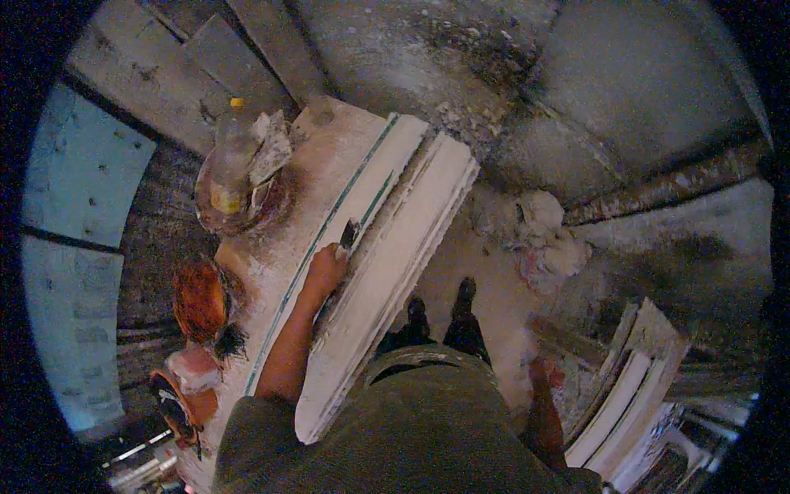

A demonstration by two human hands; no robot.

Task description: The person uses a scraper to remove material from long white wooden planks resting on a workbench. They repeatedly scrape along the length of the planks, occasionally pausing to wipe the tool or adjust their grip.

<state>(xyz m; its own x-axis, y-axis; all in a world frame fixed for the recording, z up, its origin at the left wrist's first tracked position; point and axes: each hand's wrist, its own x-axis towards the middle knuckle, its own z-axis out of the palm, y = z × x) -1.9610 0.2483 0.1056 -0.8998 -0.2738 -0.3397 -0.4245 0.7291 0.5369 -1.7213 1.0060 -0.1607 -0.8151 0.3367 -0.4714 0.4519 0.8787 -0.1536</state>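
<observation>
My left hand (331, 262) is closed around a small scraper-like tool with a dark blade (350, 234). It is over a long white strip with green lines (350, 193), which lies slantwise along the dusty table (263, 284). Beside it, on the side nearer my body, lies a thick white moulding (395, 239) with ridged edges, plaster by its look. My right hand (539, 375) hangs low at my right side, dim and blurred; its fingers cannot be made out. A small red thing (556, 379) shows next to it, and I cannot tell whether they touch.
On the table's left stand a clear bottle with a yellow cap (236, 148), an orange-brown bowl (200, 298) and a pinkish-white block (193, 368). Whitish lumpy bags (547, 230) lie on the floor at right. More white lengths (613, 412) lean at the lower right.
</observation>
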